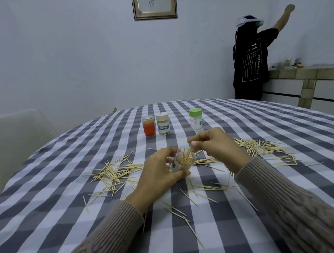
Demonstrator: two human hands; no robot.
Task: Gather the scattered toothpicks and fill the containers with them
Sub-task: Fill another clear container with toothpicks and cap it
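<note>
In the middle of the frame our left hand (158, 170) wraps around a clear jar (183, 161), tipped and partly full of toothpicks. Our right hand (218, 145) pinches a few toothpicks (189, 148) at its mouth. More loose toothpicks (114, 170) lie scattered on the checked table (70, 207). Three jars (163, 123) stand farther up.

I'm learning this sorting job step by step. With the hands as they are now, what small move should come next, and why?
Probably lower the right hand a little and let go, so its pinched toothpicks slide into the clear container that the left hand holds tilted. Their tips already sit at its open mouth, among the picks inside.
</note>
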